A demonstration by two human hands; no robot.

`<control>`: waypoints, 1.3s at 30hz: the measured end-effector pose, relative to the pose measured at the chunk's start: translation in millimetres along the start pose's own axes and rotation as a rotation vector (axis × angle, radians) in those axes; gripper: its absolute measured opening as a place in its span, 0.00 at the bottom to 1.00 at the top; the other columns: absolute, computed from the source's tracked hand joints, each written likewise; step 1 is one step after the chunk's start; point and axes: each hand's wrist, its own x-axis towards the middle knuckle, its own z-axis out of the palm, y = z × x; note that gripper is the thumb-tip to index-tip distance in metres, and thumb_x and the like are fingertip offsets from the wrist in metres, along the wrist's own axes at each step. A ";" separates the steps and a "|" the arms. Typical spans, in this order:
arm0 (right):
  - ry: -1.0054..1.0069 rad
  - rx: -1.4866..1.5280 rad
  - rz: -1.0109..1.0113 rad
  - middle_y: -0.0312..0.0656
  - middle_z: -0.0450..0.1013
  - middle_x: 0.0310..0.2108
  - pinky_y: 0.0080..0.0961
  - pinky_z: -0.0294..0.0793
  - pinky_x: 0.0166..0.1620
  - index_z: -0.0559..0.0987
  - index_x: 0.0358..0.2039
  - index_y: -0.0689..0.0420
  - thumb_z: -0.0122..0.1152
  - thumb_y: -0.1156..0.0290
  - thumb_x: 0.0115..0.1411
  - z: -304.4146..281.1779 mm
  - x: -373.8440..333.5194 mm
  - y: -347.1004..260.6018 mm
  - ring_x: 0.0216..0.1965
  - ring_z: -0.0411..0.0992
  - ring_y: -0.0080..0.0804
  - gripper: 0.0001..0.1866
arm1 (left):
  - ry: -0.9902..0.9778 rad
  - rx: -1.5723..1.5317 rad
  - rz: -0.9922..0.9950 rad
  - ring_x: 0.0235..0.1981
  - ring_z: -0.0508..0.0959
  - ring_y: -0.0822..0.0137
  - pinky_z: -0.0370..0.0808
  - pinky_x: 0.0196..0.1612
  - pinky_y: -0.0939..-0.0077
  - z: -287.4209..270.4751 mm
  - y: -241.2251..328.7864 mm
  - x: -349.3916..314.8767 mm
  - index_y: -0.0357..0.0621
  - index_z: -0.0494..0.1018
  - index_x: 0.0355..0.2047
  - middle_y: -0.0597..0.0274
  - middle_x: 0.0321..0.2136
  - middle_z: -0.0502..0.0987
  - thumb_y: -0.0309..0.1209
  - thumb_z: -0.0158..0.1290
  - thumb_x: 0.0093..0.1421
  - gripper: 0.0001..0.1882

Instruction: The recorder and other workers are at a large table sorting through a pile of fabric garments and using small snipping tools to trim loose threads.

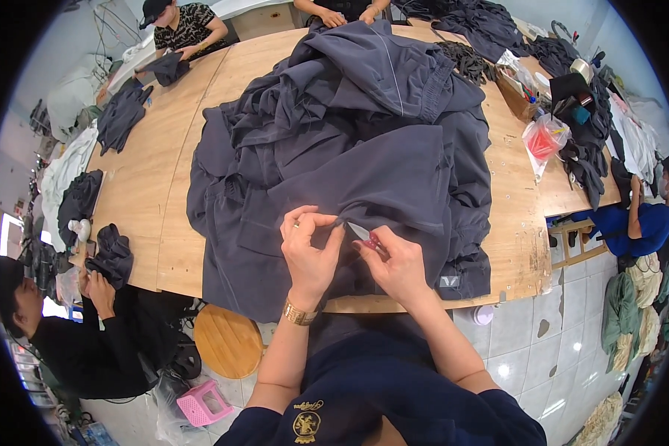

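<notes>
Left hand point(308, 253), centre of frame: fingers pinched on a bit of dark cloth point(339, 222). Right hand point(398, 267), just right of it: fingers wrapped around pink-handled snips point(359, 232), tip near that cloth. Dark garment pile point(334, 175) below both, mid-frame on the bench point(178, 201).

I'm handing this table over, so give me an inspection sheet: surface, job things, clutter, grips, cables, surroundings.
Surface: wooden table, its middle covered by cloth.
Job things: the cloth, dark and heaped; snips, tip pointing up-left.
Clutter: box and red-filled bag toward the right side.
Grips: left hand pinches dark cloth; right hand holds the snips close by.
Cables: thin cords at upper left, kind unclear.
Surroundings: co-workers on several sides; round stool, pink stool, tiled floor.
</notes>
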 end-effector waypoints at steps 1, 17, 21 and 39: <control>0.001 -0.025 -0.016 0.42 0.71 0.18 0.28 0.67 0.21 0.72 0.26 0.59 0.63 0.66 0.53 0.8 -0.3 2.1 0.17 0.71 0.38 0.11 | 0.002 -0.003 0.004 0.42 0.72 0.59 0.66 0.47 0.68 0.4 0.8 0.2 0.43 0.75 0.25 0.65 0.26 0.77 0.24 0.60 0.44 0.07; -0.006 -0.031 -0.024 0.42 0.73 0.20 0.29 0.68 0.21 0.72 0.27 0.58 0.63 0.65 0.52 1.6 3.2 0.6 0.18 0.72 0.39 0.11 | 0.030 -0.003 0.019 0.42 0.73 0.59 0.67 0.46 0.67 0.0 -1.7 -0.1 0.42 0.75 0.26 0.65 0.26 0.77 0.23 0.60 0.44 0.07; -0.002 -0.030 -0.036 0.42 0.73 0.20 0.29 0.69 0.21 0.72 0.27 0.58 0.63 0.65 0.52 2.9 3.8 0.6 0.18 0.72 0.39 0.11 | 0.019 -0.009 0.014 0.42 0.73 0.59 0.67 0.46 0.67 0.0 -0.9 -0.8 0.42 0.75 0.26 0.65 0.26 0.77 0.23 0.60 0.44 0.07; 0.149 0.190 0.123 0.36 0.66 0.13 0.19 0.61 0.19 0.69 0.26 0.60 0.63 0.70 0.54 -12.3 6.7 -4.7 0.13 0.63 0.20 0.11 | 0.057 0.039 -0.006 0.43 0.73 0.56 0.67 0.47 0.65 -1.2 -2.7 3.6 0.42 0.75 0.29 0.62 0.29 0.76 0.21 0.58 0.44 0.09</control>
